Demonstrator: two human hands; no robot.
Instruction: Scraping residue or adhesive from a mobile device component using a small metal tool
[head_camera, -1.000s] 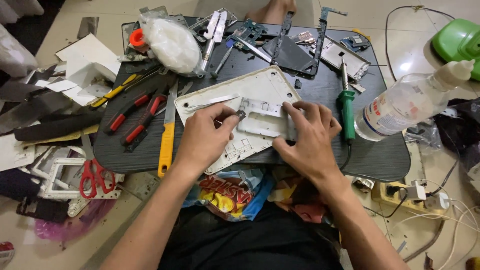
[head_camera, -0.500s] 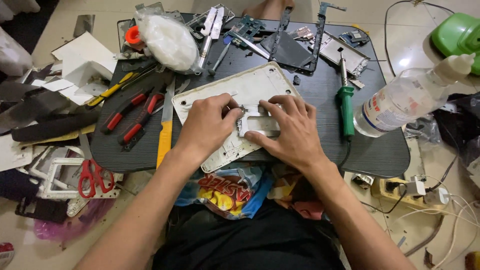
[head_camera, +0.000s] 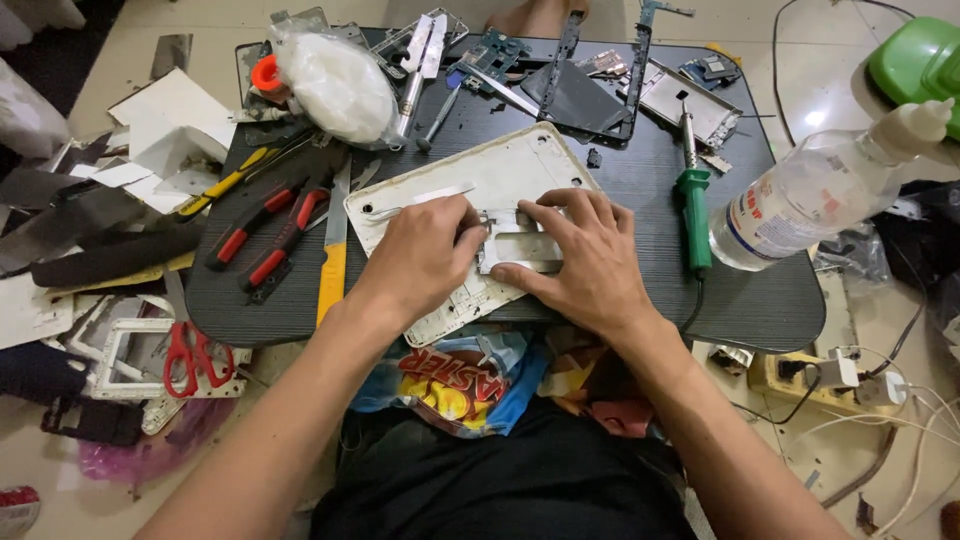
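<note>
Both hands press on the white back cover (head_camera: 505, 180) at the desk's (head_camera: 760, 300) near edge.
Since a second ago the left hand (head_camera: 425, 255) slid inward, grip curled, perhaps pinching the metal plate (head_camera: 520, 250); the right hand (head_camera: 590, 255) lies spread flat, hiding the plate's right end.

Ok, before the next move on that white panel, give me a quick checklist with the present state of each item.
1. Left hand on the white panel: ok, it rests flat on it.
2. Right hand on the metal plate: ok, fingers press around it.
3. Panel fully on the black tabletop: not ok, its near edge overhangs.
4. Green-handled soldering iron clear of hands: ok, it lies apart on the right.
5. Plate fastened or loose: cannot tell.
6. Clear plastic bottle steady: cannot tell, it lies tilted at the table's edge.
</note>
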